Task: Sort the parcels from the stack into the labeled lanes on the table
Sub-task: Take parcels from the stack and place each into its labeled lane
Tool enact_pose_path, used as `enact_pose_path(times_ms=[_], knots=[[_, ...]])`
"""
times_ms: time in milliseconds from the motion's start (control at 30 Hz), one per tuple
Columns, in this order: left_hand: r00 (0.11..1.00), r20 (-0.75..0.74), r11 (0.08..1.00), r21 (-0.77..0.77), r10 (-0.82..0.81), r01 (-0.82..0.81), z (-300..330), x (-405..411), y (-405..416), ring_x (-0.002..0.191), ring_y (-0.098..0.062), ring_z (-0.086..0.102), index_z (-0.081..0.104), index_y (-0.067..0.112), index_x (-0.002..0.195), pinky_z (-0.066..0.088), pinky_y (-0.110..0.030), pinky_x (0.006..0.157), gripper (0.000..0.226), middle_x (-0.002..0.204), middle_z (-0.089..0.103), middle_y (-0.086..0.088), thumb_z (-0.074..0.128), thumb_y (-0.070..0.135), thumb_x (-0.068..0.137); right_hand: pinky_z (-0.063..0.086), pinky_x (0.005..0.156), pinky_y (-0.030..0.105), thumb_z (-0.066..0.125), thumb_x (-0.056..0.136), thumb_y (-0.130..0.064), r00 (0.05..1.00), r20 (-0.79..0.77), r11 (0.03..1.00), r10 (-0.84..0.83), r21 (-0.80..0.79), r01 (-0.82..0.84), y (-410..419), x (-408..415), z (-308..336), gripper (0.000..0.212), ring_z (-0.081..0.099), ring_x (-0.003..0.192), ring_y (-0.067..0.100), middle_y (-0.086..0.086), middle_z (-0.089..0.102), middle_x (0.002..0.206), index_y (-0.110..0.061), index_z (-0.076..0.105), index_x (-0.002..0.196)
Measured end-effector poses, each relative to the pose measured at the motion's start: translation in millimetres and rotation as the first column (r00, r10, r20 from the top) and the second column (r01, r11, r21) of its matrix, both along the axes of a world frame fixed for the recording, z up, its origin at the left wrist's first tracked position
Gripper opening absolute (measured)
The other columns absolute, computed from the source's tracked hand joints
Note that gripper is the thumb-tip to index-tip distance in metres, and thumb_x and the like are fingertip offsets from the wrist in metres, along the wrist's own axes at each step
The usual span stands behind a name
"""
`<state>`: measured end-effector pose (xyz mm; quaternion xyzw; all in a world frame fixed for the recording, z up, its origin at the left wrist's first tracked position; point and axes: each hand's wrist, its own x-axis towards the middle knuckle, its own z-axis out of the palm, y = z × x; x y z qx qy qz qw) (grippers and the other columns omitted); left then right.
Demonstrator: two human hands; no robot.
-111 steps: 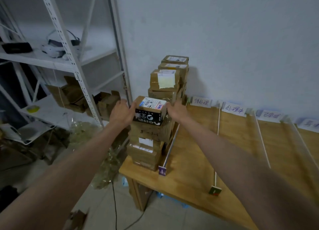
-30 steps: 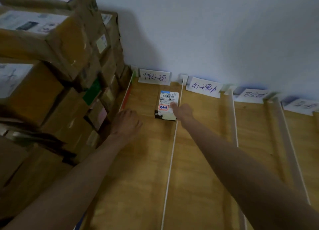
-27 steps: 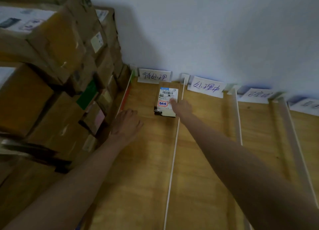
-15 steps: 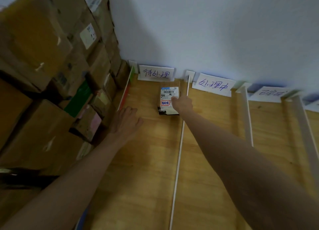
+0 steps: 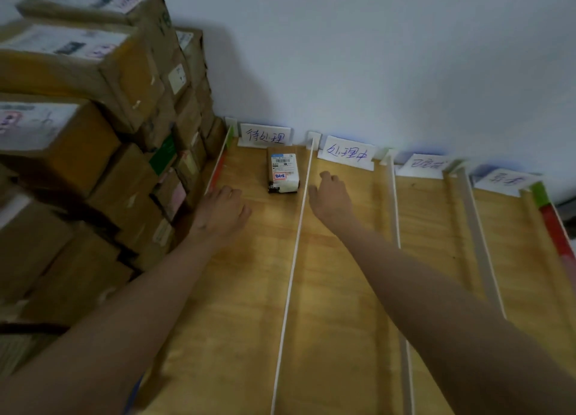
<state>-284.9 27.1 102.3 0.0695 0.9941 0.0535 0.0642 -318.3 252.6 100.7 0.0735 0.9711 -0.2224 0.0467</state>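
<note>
One small parcel (image 5: 283, 173) lies now in the first lane, a little above the middle of the frame, close under the handwritten paper sign (image 5: 266, 135) that stands against the wall. I judge that the step of placing this parcel is finished, because neither of my hands touches it. My right hand (image 5: 329, 195) sits just to the right of it, on the other side of the thin white rail (image 5: 295, 252), with the fingers loosely curled and holding nothing. My left hand (image 5: 222, 212) rests flat and spread on the wooden table (image 5: 237, 321), near the lower left side of the parcel, also empty. The next move, as I see it, is to turn to the stack (image 5: 93, 153) at the left of the frame, take one more box with both hands, read its mark and bring it to the lane with the same word. For this I must lift from the top and not pull from the middle, since the boxes stand high and not very even. The parcel is a small brown cardboard box with a white printed label on top, a small red-framed sticker on it and a dark band at the near end. The stack boxes are the same brown cardboard, with tape and white labels, some corners a bit worn. The table is light wood with visible grain, and three more paper signs stand along the wall in the upper right, their writing too blurred for me to read well.
</note>
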Motion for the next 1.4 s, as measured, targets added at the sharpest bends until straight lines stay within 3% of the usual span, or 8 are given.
enact_pose_path(times_ms=[133,233,400,533,700,900,1133,1400], knots=[[0.995,-0.093,1.0,0.019,-0.021,0.023,31,59,9,0.111,-0.028,0.053,0.061,0.009,0.111,0.037,-0.04,0.103,0.034,0.117,0.057,-0.011,0.039,0.032,0.1,0.038,0.105,0.042,0.038,0.104,-0.036,0.989,-0.096,0.972,0.113,0.215,-0.09,19,81,29,0.045,0.043,0.13,0.029,0.01,0.048,0.139,-0.01,0.042,0.141],[0.99,-0.14,1.0,0.005,-0.028,0.029,48,107,11,0.118,-0.028,0.05,0.06,0.009,0.119,0.032,-0.039,0.109,0.038,0.123,0.055,-0.01,0.037,0.033,0.101,0.033,0.111,0.041,0.032,0.105,-0.041,0.982,-0.114,0.954,0.153,0.278,-0.116,25,135,45,0.049,0.04,0.133,0.027,0.008,0.046,0.143,-0.012,0.041,0.143],[0.98,-0.194,0.999,0.03,-0.035,0.042,67,190,5,0.122,-0.031,0.049,0.052,0.011,0.13,0.035,-0.042,0.108,0.041,0.136,0.051,-0.013,0.035,0.035,0.102,0.031,0.113,0.042,0.032,0.105,-0.042,0.98,-0.141,0.957,0.143,0.272,-0.1,21,217,66,0.051,0.038,0.136,0.029,0.009,0.045,0.145,-0.011,0.041,0.143],[0.978,-0.207,0.999,0.018,-0.023,0.027,74,256,-6,0.116,-0.031,0.052,0.054,0.012,0.127,0.036,-0.04,0.103,0.039,0.126,0.056,-0.011,0.035,0.035,0.102,0.034,0.11,0.042,0.031,0.105,-0.041,0.978,-0.154,0.957,0.143,0.275,-0.097,10,282,78,0.051,0.041,0.134,0.029,0.011,0.047,0.143,-0.009,0.043,0.142],[0.982,-0.191,1.0,0.02,-0.001,0.005,94,320,-34,0.126,-0.029,0.047,0.045,0.017,0.14,0.036,-0.042,0.108,0.048,0.137,0.051,-0.006,0.033,0.043,0.102,0.037,0.106,0.041,0.031,0.105,-0.041,0.965,-0.197,0.955,0.175,0.27,-0.118,-13,337,107,0.051,0.046,0.128,0.029,0.012,0.051,0.137,-0.006,0.047,0.137],[0.965,-0.259,0.999,0.033,0.034,-0.027,134,361,-76,0.118,-0.03,0.051,0.053,0.019,0.124,0.042,-0.041,0.096,0.039,0.126,0.055,-0.006,0.036,0.044,0.1,0.038,0.104,0.043,0.032,0.104,-0.038,0.95,-0.227,0.964,0.216,0.201,-0.171,-57,359,140,0.047,0.045,0.128,0.029,0.012,0.051,0.137,-0.006,0.046,0.136],[0.943,-0.331,0.999,0.022,0.035,-0.029,159,376,-121,0.114,-0.027,0.052,0.057,0.017,0.115,0.042,-0.043,0.098,0.036,0.119,0.058,-0.006,0.034,0.041,0.101,0.041,0.101,0.045,0.033,0.105,-0.039,0.923,-0.257,0.952,0.286,0.184,-0.243,-118,359,159,0.045,0.049,0.124,0.032,0.015,0.054,0.131,-0.005,0.049,0.13],[0.901,-0.423,0.995,0.077,0.091,-0.065,197,335,-205,0.111,-0.028,0.054,0.055,0.012,0.125,0.044,-0.041,0.091,0.044,0.124,0.057,-0.009,0.033,0.043,0.102,0.044,0.096,0.045,0.035,0.105,-0.038,0.913,-0.29,0.956,0.288,0.035,-0.291,-192,315,201,0.045,0.051,0.121,0.037,0.019,0.055,0.128,-0.002,0.052,0.126]])
